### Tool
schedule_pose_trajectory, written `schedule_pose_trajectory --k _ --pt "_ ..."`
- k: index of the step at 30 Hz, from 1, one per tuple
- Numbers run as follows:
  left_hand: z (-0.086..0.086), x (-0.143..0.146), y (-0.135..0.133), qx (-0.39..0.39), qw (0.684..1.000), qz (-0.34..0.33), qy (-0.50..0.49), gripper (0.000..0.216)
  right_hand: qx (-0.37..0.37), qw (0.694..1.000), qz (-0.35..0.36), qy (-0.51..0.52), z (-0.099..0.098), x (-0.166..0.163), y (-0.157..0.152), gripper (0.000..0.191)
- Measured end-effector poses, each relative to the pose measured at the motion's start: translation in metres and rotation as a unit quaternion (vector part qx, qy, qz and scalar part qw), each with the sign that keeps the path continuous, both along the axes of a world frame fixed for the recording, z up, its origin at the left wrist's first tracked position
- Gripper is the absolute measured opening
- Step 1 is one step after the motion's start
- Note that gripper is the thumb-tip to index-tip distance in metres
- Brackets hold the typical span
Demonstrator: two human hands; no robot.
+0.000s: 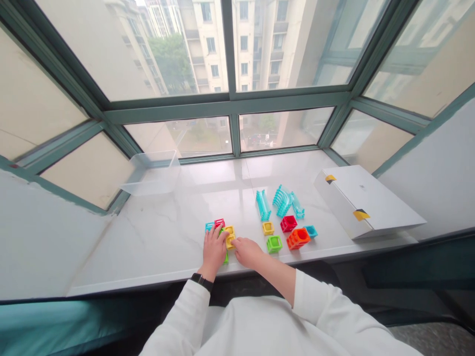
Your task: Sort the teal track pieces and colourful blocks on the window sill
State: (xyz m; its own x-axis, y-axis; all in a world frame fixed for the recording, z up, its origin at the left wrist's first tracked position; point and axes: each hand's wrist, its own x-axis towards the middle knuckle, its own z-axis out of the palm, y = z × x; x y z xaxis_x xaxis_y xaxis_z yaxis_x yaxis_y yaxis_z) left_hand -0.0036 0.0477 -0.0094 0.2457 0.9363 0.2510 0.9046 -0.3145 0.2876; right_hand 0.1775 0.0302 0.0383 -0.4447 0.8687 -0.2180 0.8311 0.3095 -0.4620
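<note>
Head view, looking down on a pale marble sill (156,232) under a green-framed window. Far left on the sill: a clear plastic bin (152,173), lying against the window frame.

Near centre-left: a tight cluster of small plastic blocks (222,230), with blue, red, yellow and green pieces showing. Left hand (213,249) lies flat on the near-left part of the cluster, fingers spread over it, a black watch band at the wrist; a green piece shows under its edge. Right hand (247,251) sits just beside it, fingertips touching the yellow block (230,237) at the cluster's right side. Cannot tell whether either hand actually grips a piece. Both sleeves are white.

Right of the hands, apart from them: a yellow cube (267,228), a green cube (274,244), a red cube (288,223), an orange block (298,238), and a small blue piece (310,231) touching the orange one. Farther back: three teal ribbed track pieces (280,201), one straight, the others curved.

Far right: a white cardboard box (367,200) with yellow-black tape tabs, lying flat near the sill edge.
</note>
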Motion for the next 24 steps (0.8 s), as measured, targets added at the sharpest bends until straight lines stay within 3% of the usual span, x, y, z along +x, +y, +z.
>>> schedule_pose_trajectory --k 7,11,16,20,24 --pt "-0.003 0.001 0.002 0.003 1.000 -0.008 -0.012 0.037 0.010 0.999 -0.043 0.017 0.017 0.017 0.000 0.021" --pt "-0.004 0.000 0.003 0.010 1.000 -0.009 -0.025 0.036 0.044 0.984 -0.084 0.149 0.041 0.033 -0.005 0.019" --pt "0.002 -0.002 0.008 -0.014 0.996 -0.006 -0.086 0.033 0.043 0.932 -0.152 0.326 0.070 0.062 -0.016 0.017" --pt "0.029 0.006 0.003 -0.001 0.983 -0.032 -0.179 0.032 -0.008 0.885 -0.191 0.425 0.075 0.087 -0.026 0.025" --pt "0.076 0.026 -0.019 -0.022 0.958 -0.051 -0.280 0.031 -0.085 0.831 -0.198 0.513 0.067 0.100 -0.036 0.034"
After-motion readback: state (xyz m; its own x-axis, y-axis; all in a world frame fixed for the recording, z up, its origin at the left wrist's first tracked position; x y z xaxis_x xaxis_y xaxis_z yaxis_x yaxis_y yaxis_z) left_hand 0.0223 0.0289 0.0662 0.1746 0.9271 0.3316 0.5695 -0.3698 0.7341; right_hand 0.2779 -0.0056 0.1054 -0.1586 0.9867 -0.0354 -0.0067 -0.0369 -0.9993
